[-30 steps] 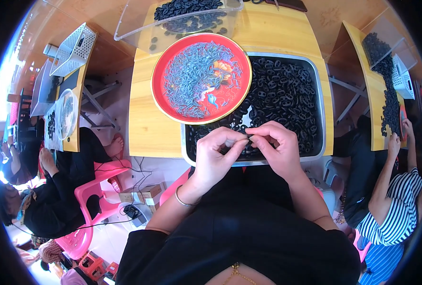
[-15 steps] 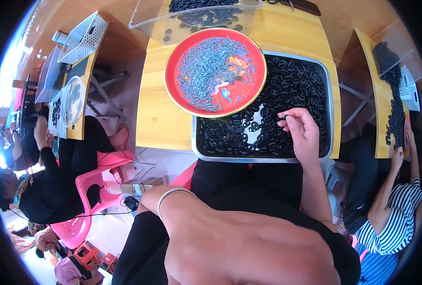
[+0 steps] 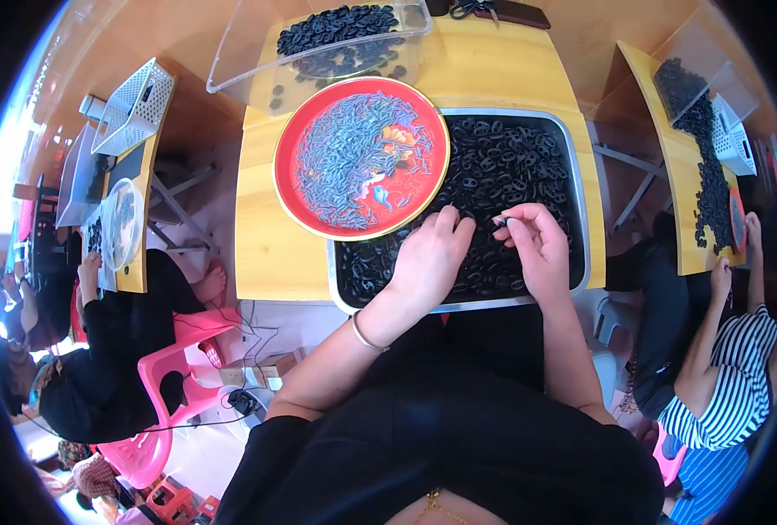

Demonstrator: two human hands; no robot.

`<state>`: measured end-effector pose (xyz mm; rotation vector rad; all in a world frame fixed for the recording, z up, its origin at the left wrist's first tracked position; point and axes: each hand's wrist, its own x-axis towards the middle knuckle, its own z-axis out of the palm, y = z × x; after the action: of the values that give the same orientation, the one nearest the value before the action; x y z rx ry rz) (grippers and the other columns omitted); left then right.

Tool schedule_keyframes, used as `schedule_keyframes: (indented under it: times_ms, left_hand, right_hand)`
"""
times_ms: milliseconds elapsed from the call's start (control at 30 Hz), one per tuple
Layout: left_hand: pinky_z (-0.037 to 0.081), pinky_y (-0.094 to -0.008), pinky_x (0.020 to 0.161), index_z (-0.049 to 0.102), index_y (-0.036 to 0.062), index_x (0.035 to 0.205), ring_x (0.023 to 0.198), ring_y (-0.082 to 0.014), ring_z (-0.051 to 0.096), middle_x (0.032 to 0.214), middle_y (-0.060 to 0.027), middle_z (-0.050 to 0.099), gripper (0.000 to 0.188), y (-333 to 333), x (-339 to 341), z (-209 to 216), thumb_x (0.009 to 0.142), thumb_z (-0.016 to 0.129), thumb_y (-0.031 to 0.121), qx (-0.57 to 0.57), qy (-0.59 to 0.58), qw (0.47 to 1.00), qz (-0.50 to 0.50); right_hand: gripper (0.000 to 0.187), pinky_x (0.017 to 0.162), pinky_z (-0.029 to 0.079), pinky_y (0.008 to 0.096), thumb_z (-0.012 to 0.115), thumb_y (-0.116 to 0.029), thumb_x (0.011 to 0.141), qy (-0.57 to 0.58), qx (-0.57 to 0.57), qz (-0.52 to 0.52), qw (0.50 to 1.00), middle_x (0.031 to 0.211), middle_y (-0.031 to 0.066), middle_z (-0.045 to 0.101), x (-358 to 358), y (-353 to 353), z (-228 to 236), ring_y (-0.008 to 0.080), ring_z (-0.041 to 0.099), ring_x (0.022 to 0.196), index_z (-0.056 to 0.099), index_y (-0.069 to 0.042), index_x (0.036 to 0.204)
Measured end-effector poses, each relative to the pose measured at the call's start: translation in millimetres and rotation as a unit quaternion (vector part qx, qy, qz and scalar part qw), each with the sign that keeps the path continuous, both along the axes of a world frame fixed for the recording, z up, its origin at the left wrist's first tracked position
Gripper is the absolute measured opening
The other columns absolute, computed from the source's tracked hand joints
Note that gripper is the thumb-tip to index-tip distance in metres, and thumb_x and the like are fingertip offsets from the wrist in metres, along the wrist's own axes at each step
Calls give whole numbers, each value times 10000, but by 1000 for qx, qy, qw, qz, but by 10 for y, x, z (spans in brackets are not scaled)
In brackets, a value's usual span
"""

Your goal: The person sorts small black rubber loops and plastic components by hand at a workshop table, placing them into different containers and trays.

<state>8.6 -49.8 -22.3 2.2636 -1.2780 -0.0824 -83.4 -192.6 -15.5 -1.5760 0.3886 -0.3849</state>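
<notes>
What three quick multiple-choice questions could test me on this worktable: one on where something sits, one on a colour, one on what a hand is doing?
1. Where does the red plate lie?
A. Partly over the metal tray's left corner
B. On the floor
C. On a pink chair

2. What colour are the small rings in the tray?
A. White
B. Black
C. Yellow

3. What is the right hand doing?
A. Lying flat and open
B. Gripping scissors
C. Pinching a small piece at its fingertips

Answers: A, the plate's rim covers the tray's corner; B, the tray is full of black rings; C, thumb and finger meet on a tiny piece.

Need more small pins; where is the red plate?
Head view: the red plate sits left of centre on the wooden table, overlapping the metal tray, beyond the left hand.
</notes>
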Motion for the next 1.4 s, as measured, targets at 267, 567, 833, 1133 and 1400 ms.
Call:
schedule_keyframes:
  times_ms: [267,567,833,1133,1400]
  left_hand:
    - [507,-356,620,514,27,817,753,-269,581,861,-134,491,120,32,5,-79,706,554,10,4,-5,1000,-16]
    - [484,-304,572,594,-17,934,665,-212,579,809,-115,503,262,260,10,175,679,627,-67,-145,207,965,-66]
    - [515,-207,652,592,-9,948,752,-116,632,874,-55,593,127,418,-78,193,822,603,-24,-307,589,747,12]
    - [522,-228,700,569,-1,999,810,-142,639,978,-128,634,139,491,-51,158,862,548,-13,-405,693,595,22]
    - [529,-253,747,565,-7,1025,834,-165,642,988,-127,625,169,530,-54,143,859,541,-31,-423,702,572,38]
  right_hand:
    - [112,664,461,204,504,-62,897,7,4,7,1000,916,49,619,11,21,-21,93,605,769,547,-8,986]
    - [102,671,454,204,479,-69,912,6,1,21,1000,910,52,605,15,83,63,96,588,762,540,-17,975]
    - [117,663,479,222,490,-47,897,-5,107,90,990,883,62,584,-2,243,187,114,606,758,531,5,995]
    - [108,699,512,242,483,-32,902,-13,152,115,982,908,86,577,27,337,288,145,627,803,520,26,984]
    - [137,771,504,250,516,39,864,-62,150,127,979,954,70,554,64,357,330,122,592,862,524,27,1001]
